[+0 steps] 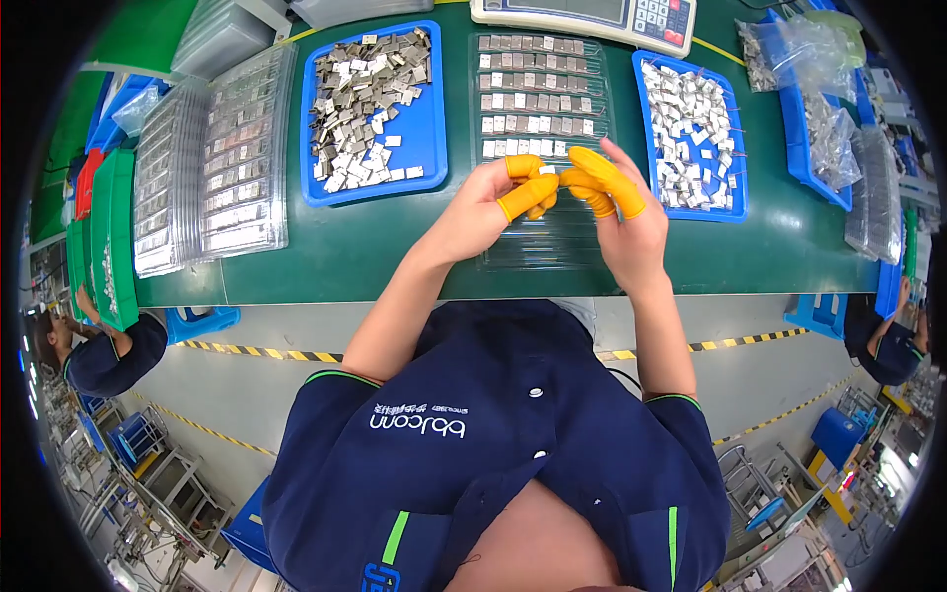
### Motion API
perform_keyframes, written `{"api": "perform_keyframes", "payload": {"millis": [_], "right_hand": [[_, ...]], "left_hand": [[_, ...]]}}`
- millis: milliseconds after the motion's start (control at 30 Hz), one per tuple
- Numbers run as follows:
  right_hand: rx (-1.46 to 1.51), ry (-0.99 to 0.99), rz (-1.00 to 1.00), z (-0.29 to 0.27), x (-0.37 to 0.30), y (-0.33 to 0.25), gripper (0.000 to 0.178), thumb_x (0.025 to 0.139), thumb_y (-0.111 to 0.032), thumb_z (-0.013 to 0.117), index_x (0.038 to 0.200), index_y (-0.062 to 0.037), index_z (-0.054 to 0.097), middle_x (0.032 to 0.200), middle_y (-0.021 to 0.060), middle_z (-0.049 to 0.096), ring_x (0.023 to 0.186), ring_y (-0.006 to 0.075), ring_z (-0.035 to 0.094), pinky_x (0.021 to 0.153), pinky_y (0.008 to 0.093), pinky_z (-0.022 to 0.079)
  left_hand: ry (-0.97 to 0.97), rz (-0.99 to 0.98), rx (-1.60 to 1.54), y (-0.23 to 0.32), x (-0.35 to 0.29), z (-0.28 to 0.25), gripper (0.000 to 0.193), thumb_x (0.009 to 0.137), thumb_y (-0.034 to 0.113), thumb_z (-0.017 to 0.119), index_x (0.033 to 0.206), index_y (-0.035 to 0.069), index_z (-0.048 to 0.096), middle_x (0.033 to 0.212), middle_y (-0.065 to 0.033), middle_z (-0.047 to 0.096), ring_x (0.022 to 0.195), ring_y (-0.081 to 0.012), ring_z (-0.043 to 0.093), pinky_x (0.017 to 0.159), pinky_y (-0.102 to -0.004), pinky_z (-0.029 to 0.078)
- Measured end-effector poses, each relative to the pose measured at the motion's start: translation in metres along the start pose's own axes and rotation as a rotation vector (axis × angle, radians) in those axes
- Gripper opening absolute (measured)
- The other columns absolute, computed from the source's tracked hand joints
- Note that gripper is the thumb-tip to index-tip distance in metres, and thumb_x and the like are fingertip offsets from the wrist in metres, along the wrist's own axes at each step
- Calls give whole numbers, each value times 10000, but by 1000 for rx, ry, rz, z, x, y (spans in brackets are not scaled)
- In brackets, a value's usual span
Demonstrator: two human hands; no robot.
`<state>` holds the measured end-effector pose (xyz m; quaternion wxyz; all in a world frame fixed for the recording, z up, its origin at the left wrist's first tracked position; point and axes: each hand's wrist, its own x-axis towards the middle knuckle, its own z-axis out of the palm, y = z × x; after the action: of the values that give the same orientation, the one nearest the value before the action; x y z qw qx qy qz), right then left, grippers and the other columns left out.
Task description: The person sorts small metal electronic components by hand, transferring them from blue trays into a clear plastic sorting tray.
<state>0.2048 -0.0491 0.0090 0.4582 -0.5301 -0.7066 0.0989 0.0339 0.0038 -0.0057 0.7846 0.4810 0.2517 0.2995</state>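
Both my hands meet over the near part of a clear plastic tray, with yellow finger cots on several fingers. My left hand is closed, pinching a small white block between thumb and fingers. Right beside it, my right hand has its thumb and finger pressed together; whatever they pinch is hidden. Beyond my hands, rows of small white and grey blocks fill the tray's far slots. To the left, a blue tray bears loose metal-and-white blocks. To the right, another blue tray holds white pieces with thin wires.
Stacked clear trays of parts lie at the left on the green table. A scale stands at the back. At the right are a blue bin with bagged parts and more clear trays. Other people sit at both sides.
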Motion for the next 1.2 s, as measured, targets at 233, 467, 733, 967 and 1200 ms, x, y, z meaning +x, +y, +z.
{"api": "perform_keyframes", "payload": {"millis": [233, 467, 733, 967, 1200], "right_hand": [[-14, 115, 158, -10, 6, 1, 270, 719, 7, 648, 976, -74, 625, 1054, 92, 575, 1061, 295, 519, 948, 402, 382], [-112, -38, 49, 4, -1, 1, 186, 690, -82, 686, 869, -103, 640, 1145, 82, 527, 1125, 286, 436, 1024, 487, 250], [-352, -16, 118, 7, 1, 30, 158, 716, -24, 632, 870, -62, 631, 1169, 119, 486, 1182, 302, 372, 1052, 473, 199], [-629, -207, 120, 5, 7, 37, 144, 720, -42, 630, 861, -56, 655, 1090, 123, 511, 1216, 293, 334, 1061, 482, 166], [-429, 12, 278, -28, 16, 60, 253, 767, -97, 634, 1020, -86, 624, 1111, 123, 556, 1023, 292, 487, 920, 387, 358]], "left_hand": [[26, 19, 70, -9, -1, -2, 153, 909, 157, 496, 890, 10, 536, 783, -3, 522, 677, -71, 443, 621, -214, 371], [38, -22, 33, -9, 2, 3, 186, 916, 181, 476, 858, 19, 547, 745, 5, 521, 670, -60, 447, 616, -204, 377], [251, 104, 216, -1, -12, -4, 179, 917, 136, 442, 874, -2, 548, 698, -29, 541, 636, -83, 499, 612, -226, 409], [515, 179, 573, 24, -51, -36, 176, 899, 99, 462, 903, -8, 602, 685, -36, 586, 629, -76, 527, 599, -205, 407], [723, 222, 1484, 50, -37, -93, 175, 760, 79, 607, 916, 9, 641, 862, -127, 613, 839, -281, 555, 729, -366, 447]]}}
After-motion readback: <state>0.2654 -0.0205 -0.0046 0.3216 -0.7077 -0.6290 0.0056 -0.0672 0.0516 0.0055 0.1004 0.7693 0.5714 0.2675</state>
